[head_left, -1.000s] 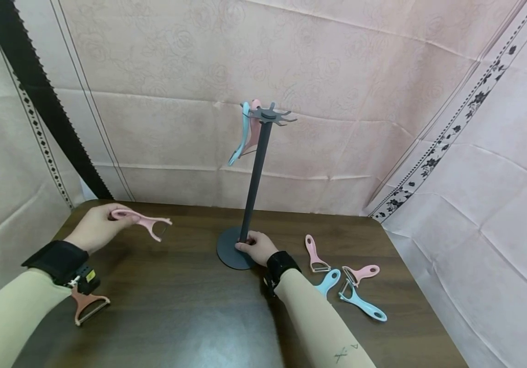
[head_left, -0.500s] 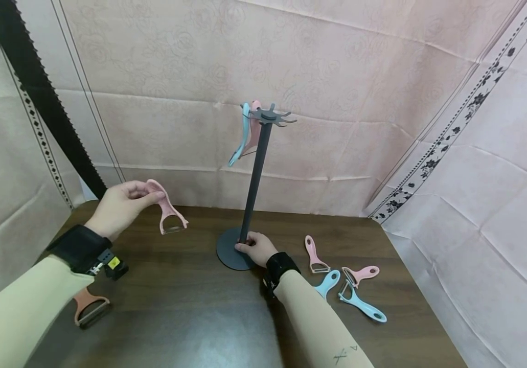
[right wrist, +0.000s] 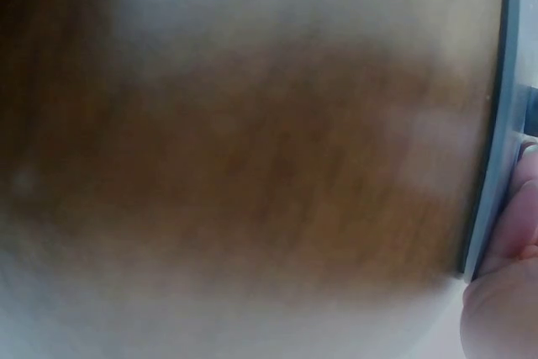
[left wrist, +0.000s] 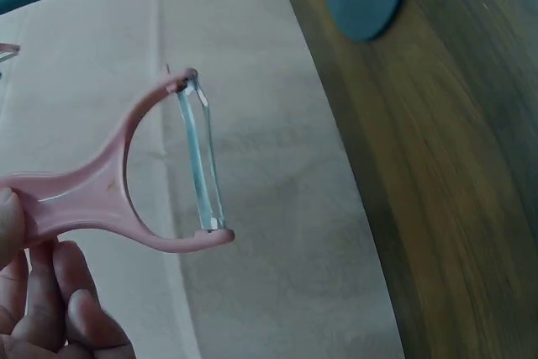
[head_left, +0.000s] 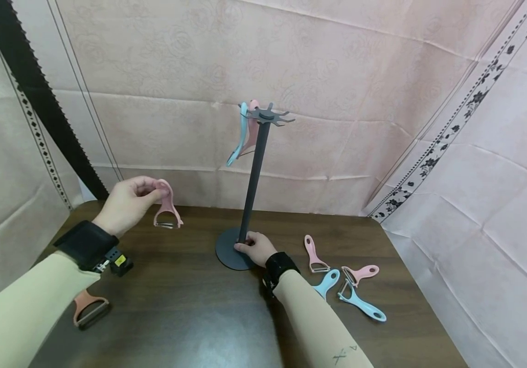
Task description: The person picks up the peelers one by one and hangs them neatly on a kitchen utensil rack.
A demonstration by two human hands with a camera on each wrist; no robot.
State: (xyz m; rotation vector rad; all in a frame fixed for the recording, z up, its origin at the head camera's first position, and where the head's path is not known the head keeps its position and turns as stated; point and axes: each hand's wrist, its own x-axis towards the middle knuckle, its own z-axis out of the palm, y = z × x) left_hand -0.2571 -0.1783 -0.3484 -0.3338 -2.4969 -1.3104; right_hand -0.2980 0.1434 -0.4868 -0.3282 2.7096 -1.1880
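Head view: the left hand [head_left: 127, 202], its grip pinched on the handle, holds a pink peeler [head_left: 167, 205] blade end down, left of a dark stand [head_left: 254, 181]. The right hand [head_left: 259, 249] has its grip closed around the stand near its base. An orange peeler [head_left: 80, 301] lies on the bench [head_left: 189, 317].

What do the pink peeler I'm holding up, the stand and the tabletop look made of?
Pink peeler: smooth, faintly glossy, probably moulded plastic; its blade glints brightly, suggesting polished metal. Stand: even, matte dark grey with thin prongs, likely coated metal, possibly plastic. Tabletop: brown grain with a soft sheen; wood or laminate, unclear which.
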